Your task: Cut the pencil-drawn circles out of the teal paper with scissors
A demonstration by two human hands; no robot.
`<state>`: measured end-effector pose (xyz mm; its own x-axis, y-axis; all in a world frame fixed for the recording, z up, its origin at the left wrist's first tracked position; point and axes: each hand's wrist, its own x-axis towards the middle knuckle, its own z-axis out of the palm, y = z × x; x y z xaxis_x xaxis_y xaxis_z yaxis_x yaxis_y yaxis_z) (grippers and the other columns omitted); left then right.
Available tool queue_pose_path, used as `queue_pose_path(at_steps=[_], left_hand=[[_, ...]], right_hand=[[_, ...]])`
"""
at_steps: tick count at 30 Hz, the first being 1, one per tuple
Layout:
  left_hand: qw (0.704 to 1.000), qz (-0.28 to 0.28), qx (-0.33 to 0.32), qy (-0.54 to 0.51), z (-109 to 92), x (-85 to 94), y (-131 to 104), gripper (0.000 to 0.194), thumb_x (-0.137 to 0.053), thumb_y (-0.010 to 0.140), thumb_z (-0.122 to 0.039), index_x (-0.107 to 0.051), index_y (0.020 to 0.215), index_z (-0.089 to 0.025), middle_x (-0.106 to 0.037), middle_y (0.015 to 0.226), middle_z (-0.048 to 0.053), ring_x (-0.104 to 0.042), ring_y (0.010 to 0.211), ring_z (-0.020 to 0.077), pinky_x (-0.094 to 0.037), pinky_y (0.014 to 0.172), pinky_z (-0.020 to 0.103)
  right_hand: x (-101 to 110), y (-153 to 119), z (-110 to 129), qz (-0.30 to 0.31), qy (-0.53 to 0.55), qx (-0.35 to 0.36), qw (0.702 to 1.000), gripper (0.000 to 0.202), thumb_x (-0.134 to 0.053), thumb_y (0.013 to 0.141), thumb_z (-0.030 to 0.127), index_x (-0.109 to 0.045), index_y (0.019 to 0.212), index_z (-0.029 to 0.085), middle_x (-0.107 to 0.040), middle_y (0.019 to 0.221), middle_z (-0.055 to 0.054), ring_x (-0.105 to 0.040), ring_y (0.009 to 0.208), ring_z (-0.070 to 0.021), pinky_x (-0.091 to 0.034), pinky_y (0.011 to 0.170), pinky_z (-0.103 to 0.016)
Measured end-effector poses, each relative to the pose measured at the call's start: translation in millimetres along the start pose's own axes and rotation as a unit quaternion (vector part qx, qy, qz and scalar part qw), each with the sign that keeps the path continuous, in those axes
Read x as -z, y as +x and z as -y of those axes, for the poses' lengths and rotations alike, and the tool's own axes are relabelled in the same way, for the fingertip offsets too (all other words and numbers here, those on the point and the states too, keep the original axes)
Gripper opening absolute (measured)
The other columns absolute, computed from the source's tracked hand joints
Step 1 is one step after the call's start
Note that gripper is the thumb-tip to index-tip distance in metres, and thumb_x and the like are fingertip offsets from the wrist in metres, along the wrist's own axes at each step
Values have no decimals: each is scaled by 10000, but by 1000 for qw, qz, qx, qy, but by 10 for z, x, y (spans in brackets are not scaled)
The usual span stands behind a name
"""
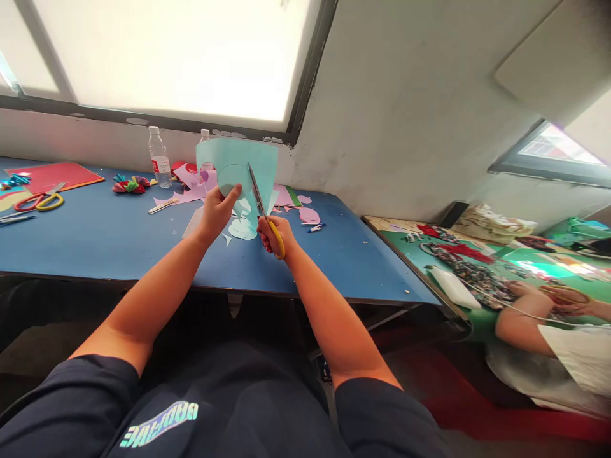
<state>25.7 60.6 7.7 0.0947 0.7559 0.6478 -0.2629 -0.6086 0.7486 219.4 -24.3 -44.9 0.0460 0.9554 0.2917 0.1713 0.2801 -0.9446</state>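
Observation:
My left hand [218, 213] pinches the lower left part of a light blue sheet of paper [260, 152], held up above the blue table [119, 238]. A round outline is drawn on the sheet, near my fingers. In my right hand [277, 236] are scissors [275, 239] with a yellow handle, fingers wrapped round it. Their blades point up and lie against the sheet, to the right of the outline. Below the sheet, light blue paper circles [242, 229] and a small scrap rest on the table.
Behind are a plastic bottle [159, 158], pink paper scraps [191, 184] and pink circles [310, 215]. Farther left lie other scissors [41, 201] and red paper [57, 175]. A person's hands [566, 299] are at a green table [487, 321] on the right.

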Motion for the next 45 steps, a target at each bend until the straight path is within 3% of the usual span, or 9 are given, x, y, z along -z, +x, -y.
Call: queue_pose_path(at_steps=[8,18,23,27,39,45], left_hand=[[999,20,-3,32,-79,22,-13,788,-1016,850,-812,-506,655,-244,-419,624,-61,-350,596,108,-324,552,298],[995,81,13,55,-131,73,18,699,-1019,834,-804,-653,698,-224,-547,664,-25,-456,626,127,-375,582,291],[995,78,13,60,-145,103,36,757,-1028,835,-789,-553,654,-229,-453,635,-47,-376,599,105,-292,554,284],[995,78,12,57,-142,95,36,792,-1027,827,-815,-527,643,-229,-441,641,-50,-361,597,97,-313,552,282],[997,66,12,35,211,175,157,737,-987,881,-833,-593,697,-238,-478,660,-37,-404,585,113,-294,542,282],[997,63,10,32,239,177,168,739,-996,891,-818,-578,699,-240,-464,658,-43,-405,578,109,-280,541,278]], right_hand=[[-5,26,-3,19,6,-1,1000,915,-803,752,1163,-634,820,267,-526,566,45,-458,440,-134,-398,369,-275],[-30,53,-5,17,21,13,1000,968,-736,704,1227,-632,845,275,-542,603,43,-482,450,-142,-412,390,-295],[-33,60,4,13,20,16,1000,965,-738,715,1223,-637,831,270,-538,594,37,-494,452,-149,-412,388,-296],[-34,50,15,7,23,18,1000,981,-746,702,1228,-648,834,260,-559,612,28,-504,457,-145,-429,388,-296],[-39,35,7,-8,23,14,1000,973,-737,698,1235,-612,803,276,-549,586,32,-485,433,-145,-426,356,-303],[-31,28,20,-14,17,16,1000,977,-732,696,1237,-606,794,274,-548,583,32,-480,430,-140,-410,357,-297]])
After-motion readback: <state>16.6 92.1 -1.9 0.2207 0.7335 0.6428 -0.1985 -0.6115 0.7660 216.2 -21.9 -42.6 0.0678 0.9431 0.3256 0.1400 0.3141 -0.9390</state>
